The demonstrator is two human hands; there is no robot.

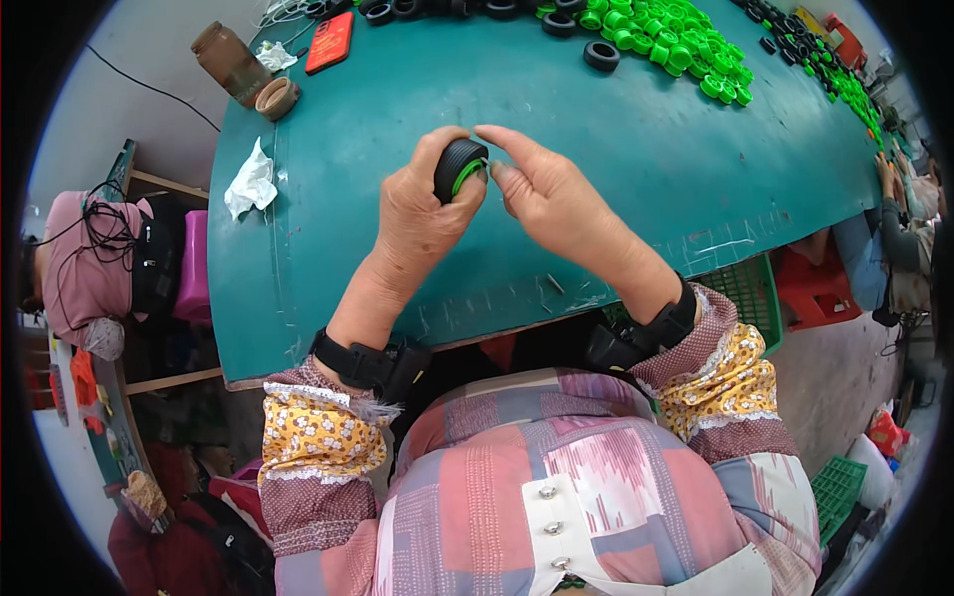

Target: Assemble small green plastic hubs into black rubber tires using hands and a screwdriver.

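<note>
My left hand (422, 204) is wrapped round a small black toy tyre (455, 164) with a bright green wheel rim (464, 178) inside it. Its thumb lies against the green rim and its index finger curls over the tyre's top. Close by on the right is my right hand (547, 189), index finger stretched out toward the left fingers and thumb at the tyre's right edge. A gap shows between that thumb and index finger; its other fingers are mostly hidden. Both hands are above the green tabletop (348, 129).
Bright green wheel rims (676, 45) are heaped at the far right, with loose black tyres (601, 56) beside them. At the far left are a brown jar (229, 62), its lid (277, 98), a red phone (329, 43) and crumpled tissue (251, 181). Another person (899, 214) sits at the right edge.
</note>
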